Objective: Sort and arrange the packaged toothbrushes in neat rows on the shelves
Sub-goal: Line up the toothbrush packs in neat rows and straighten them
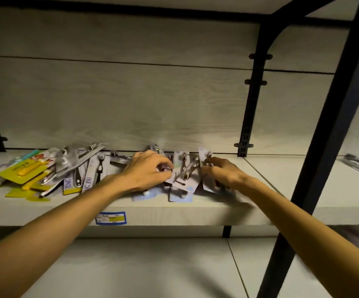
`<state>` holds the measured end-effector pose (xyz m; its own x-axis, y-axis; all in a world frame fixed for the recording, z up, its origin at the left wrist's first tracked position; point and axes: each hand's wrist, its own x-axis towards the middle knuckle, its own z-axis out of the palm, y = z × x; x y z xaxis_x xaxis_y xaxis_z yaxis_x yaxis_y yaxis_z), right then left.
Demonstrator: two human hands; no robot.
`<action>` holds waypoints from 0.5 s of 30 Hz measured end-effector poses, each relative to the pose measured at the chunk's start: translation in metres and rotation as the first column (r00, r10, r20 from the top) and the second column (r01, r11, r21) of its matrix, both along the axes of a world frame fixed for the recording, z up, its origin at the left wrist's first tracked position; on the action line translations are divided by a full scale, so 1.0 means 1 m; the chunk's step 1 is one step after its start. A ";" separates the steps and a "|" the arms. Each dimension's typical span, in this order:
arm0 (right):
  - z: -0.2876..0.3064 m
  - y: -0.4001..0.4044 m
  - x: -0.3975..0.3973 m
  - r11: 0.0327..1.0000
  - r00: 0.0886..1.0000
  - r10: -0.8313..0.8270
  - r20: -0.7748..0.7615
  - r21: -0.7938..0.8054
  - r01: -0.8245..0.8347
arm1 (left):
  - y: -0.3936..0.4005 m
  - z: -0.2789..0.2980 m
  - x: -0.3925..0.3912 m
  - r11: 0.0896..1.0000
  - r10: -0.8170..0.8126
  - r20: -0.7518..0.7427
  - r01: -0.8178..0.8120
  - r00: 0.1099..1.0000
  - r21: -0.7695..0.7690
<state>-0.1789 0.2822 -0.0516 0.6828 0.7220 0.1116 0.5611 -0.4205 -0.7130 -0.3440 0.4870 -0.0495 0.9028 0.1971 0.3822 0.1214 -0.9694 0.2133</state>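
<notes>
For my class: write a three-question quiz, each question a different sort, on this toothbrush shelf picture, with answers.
1. True or false: both hands rest on the pale blue-and-white carded packs.
2. Which colour are the packs at the shelf's left end? A red, B yellow, C black.
3. Fill in: the blue price label sticks to the shelf's front ____.

Key:
1. True: left hand and right hand lie on the pale blue-and-white carded packs.
2. B: yellow carded packs.
3. Edge: blue price label, pale wood-grain shelf.

A blue price label (pixel 111 218) is fixed to the shelf edge; black upright post (pixel 333 134) at right; label text illegible.
</notes>
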 end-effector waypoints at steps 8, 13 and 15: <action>0.009 0.030 -0.007 1.000 0.995 -0.016 0.098 0.007 0.016 | 0.009 0.003 0.042 0.999 0.020 -0.023 -0.019 1.000 0.034; 0.000 0.025 -0.005 0.995 0.984 0.023 0.179 -0.103 -0.005 | 0.013 -0.001 0.052 0.995 -0.056 -0.117 0.066 0.992 0.077; -0.003 0.015 -0.001 0.984 0.976 0.012 0.219 -0.176 0.027 | 0.014 0.001 0.053 0.992 -0.086 -0.153 0.098 0.984 0.075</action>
<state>-0.1797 0.2976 -0.0544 0.6615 0.7387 0.1295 0.6914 -0.5337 -0.4870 -0.2907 0.5013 -0.0489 0.9638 0.0842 0.2532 0.0552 -0.9913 0.1194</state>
